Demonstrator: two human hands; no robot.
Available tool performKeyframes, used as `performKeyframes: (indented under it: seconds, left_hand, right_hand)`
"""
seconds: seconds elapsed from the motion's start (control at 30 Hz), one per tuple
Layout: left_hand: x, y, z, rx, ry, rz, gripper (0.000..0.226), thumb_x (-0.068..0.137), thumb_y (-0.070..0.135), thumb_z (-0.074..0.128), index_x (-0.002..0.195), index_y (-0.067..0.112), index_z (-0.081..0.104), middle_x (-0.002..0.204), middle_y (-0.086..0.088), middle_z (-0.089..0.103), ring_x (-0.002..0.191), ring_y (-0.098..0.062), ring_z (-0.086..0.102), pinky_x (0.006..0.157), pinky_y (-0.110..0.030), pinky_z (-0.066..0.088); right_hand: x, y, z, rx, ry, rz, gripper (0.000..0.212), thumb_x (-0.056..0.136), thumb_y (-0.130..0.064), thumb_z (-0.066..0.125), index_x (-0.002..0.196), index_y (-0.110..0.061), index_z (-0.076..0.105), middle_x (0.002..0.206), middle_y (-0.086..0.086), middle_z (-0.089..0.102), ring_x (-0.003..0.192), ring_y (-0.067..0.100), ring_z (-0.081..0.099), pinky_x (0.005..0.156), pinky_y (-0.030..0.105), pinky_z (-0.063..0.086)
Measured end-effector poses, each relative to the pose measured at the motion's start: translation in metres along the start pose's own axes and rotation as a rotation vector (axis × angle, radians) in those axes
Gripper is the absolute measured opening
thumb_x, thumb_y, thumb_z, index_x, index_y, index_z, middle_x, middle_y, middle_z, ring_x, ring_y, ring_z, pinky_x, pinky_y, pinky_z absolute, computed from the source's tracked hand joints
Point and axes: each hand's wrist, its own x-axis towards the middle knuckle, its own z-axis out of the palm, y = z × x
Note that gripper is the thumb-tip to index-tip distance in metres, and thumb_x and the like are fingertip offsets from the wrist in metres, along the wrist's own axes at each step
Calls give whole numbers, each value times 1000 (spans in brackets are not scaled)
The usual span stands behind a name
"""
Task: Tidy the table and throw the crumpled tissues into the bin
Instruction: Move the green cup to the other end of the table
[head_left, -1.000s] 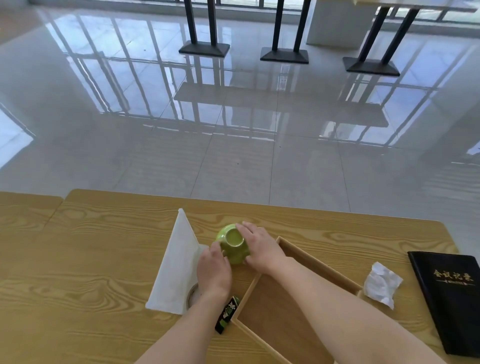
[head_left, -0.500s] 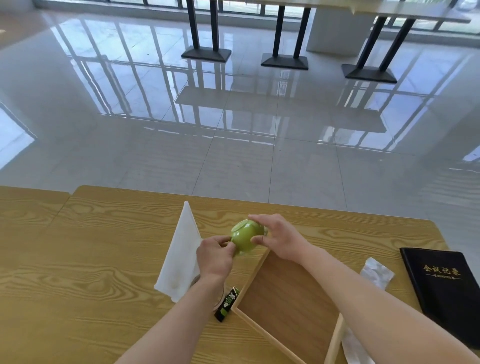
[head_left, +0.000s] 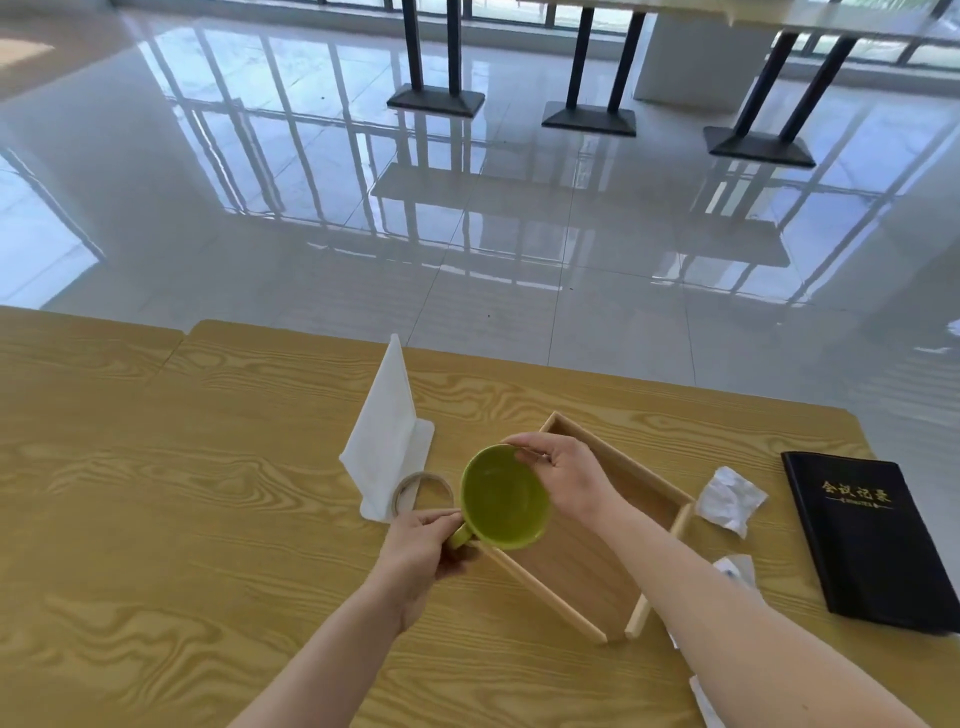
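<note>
Hands tilting a glossy lime-green ceramic mug (head_left: 504, 499) over the corner of a shallow pale-wood tray (head_left: 587, 571).

Gold lettering on the black leather-look notebook (head_left: 862, 540) reads 会议记录. The left hand (head_left: 421, 545) curls round the mug's handle and the right hand (head_left: 563, 478) pinches its rim, mouth facing up. One crumpled white tissue (head_left: 730, 499) lies on the grained yellow wooden table (head_left: 156, 493) between tray and notebook; a second tissue (head_left: 737, 569) peeks past the right forearm. A folded white napkin (head_left: 387, 436) and a ring of translucent tape (head_left: 415, 486) sit left of the mug.
</note>
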Motion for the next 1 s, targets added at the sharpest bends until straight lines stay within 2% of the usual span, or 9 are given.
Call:
performKeyframes:
  seconds: [0.13, 0.23, 0.33, 0.43, 0.53, 0.73, 0.87, 0.93, 1.0]
  left_hand:
    - [-32, -22, -28, 97, 54, 146, 31, 100, 20, 51, 89, 13, 78, 88, -12, 74, 83, -27, 71, 70, -35, 60]
    - [-50, -42, -48, 189, 72, 255, 26, 98, 18, 56, 96, 33, 78, 96, -2, 76, 91, -20, 71, 79, -38, 60]
    - [-60, -62, -66, 289, 111, 312, 33, 93, 12, 63, 101, 42, 73, 97, 5, 76, 91, -16, 70, 82, -36, 59]
    - [-65, -80, -83, 357, 148, 320, 36, 92, 12, 66, 112, 41, 69, 96, 8, 76, 88, -15, 70, 84, -38, 58]
    - [-64, -93, -95, 367, 179, 293, 37, 91, 12, 67, 110, 44, 70, 93, 1, 76, 87, -23, 70, 85, -42, 58]
    - [-59, -105, -102, 405, 205, 270, 36, 92, 10, 65, 111, 40, 69, 95, 9, 76, 89, -12, 71, 84, -39, 59]
    - [-57, -105, -100, 428, 259, 260, 32, 92, 14, 65, 121, 28, 68, 97, 11, 75, 93, -7, 69, 88, -34, 57]
    - [-58, -104, -98, 453, 288, 255, 32, 93, 17, 65, 122, 27, 67, 97, 10, 75, 92, -9, 67, 89, -33, 55]
    - [-59, -104, -97, 457, 301, 246, 32, 93, 19, 65, 123, 27, 67, 95, 9, 74, 90, -9, 67, 88, -34, 55]
  right_hand:
    - [-18, -9, 30, -137, -71, 16, 29, 99, -17, 55, 121, -29, 71, 122, -8, 70, 117, 10, 61, 106, 30, 45]
    - [-28, -14, 56, -207, -104, 26, 28, 100, -22, 53, 121, -31, 69, 121, -9, 71, 117, 11, 61, 102, 27, 45]
    - [-36, -13, 80, -239, -137, 27, 29, 100, -24, 53, 123, -31, 67, 120, -11, 71, 116, 12, 61, 102, 28, 45]
    - [-41, -9, 105, -262, -179, 52, 31, 100, -23, 52, 125, -32, 66, 120, -9, 70, 117, 16, 61, 100, 30, 45]
    - [-45, -4, 122, -293, -209, 97, 32, 100, -23, 50, 127, -33, 64, 124, -5, 69, 118, 20, 60, 98, 34, 47]
    - [-48, 0, 138, -294, -181, 124, 31, 100, -21, 50, 128, -25, 62, 112, -4, 70, 103, 18, 62, 85, 32, 49]
    - [-51, 0, 140, -293, -147, 129, 24, 100, -28, 52, 118, -21, 66, 103, 0, 71, 94, 18, 62, 75, 31, 46]
    - [-52, 2, 139, -287, -138, 133, 24, 99, -30, 52, 116, -21, 67, 102, -1, 70, 93, 18, 62, 74, 31, 46]
    - [-55, 3, 137, -257, -141, 139, 27, 99, -30, 52, 122, -22, 65, 109, -2, 69, 100, 16, 61, 78, 30, 46]
